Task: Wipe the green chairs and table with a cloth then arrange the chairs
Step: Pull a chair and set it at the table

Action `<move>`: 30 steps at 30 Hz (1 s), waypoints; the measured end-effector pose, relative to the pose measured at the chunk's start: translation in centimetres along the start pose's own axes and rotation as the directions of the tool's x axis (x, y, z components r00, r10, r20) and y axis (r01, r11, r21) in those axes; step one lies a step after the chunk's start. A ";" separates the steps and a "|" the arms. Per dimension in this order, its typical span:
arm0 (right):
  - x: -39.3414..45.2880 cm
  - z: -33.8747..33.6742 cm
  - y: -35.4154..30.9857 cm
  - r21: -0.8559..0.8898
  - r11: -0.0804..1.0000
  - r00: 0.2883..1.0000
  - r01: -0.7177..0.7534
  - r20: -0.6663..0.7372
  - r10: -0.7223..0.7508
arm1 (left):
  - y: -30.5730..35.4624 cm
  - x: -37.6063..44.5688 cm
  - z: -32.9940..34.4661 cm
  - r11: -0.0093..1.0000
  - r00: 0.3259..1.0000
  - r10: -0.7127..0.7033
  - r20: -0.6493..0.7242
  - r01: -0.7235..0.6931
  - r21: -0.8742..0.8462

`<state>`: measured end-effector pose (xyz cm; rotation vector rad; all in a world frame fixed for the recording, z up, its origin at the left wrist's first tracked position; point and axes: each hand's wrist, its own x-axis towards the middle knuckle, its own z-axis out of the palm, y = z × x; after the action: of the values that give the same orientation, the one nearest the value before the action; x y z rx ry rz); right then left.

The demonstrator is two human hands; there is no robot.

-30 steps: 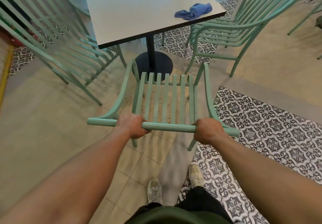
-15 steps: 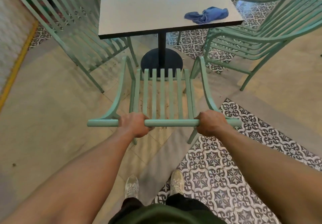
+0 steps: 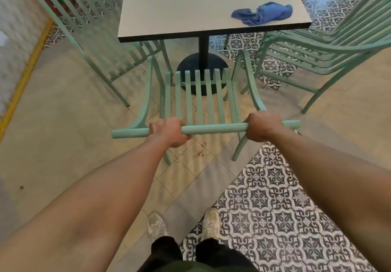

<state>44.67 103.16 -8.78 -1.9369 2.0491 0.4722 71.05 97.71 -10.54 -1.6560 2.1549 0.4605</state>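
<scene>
A green slatted chair [image 3: 198, 94] stands in front of me, facing the white table [image 3: 190, 7]. My left hand [image 3: 169, 131] and my right hand [image 3: 262, 127] are both shut around its top back rail, one near each end. The chair's seat front lies just short of the table's near edge, above the black round base [image 3: 201, 64]. A crumpled blue cloth [image 3: 262, 13] lies on the table's near right corner, away from both hands.
Another green chair [image 3: 88, 28] stands left of the table. A stack of green chairs [image 3: 325, 39] stands to its right. A yellow floor strip [image 3: 23, 77] runs along the left. My feet [image 3: 182, 225] are behind the chair on patterned tiles.
The chair has moved forward toward the table and squared up with it. Both hands kept their grip on the rail, and I stepped forward with it.
</scene>
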 end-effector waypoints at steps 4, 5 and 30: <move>2.9 -1.3 0.8 -0.031 0.999 1.000 0.010 -0.011 -0.011 | 0.3 2.2 -1.7 1.000 1.000 -0.005 -0.020 0.005 -0.014; 3.5 -1.6 0.9 -0.034 0.999 1.000 0.013 -0.012 -0.013 | 0.3 2.7 -2.1 1.000 1.000 -0.006 -0.024 0.006 -0.017; 7.8 -4.0 1.6 -0.012 1.000 1.000 -0.004 0.006 0.004 | 0.6 6.5 -5.1 0.998 0.996 -0.066 -0.066 0.067 0.007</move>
<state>42.70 94.53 -8.36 -1.9364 2.0518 0.4917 68.46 89.92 -9.28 -1.7548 2.1372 0.3820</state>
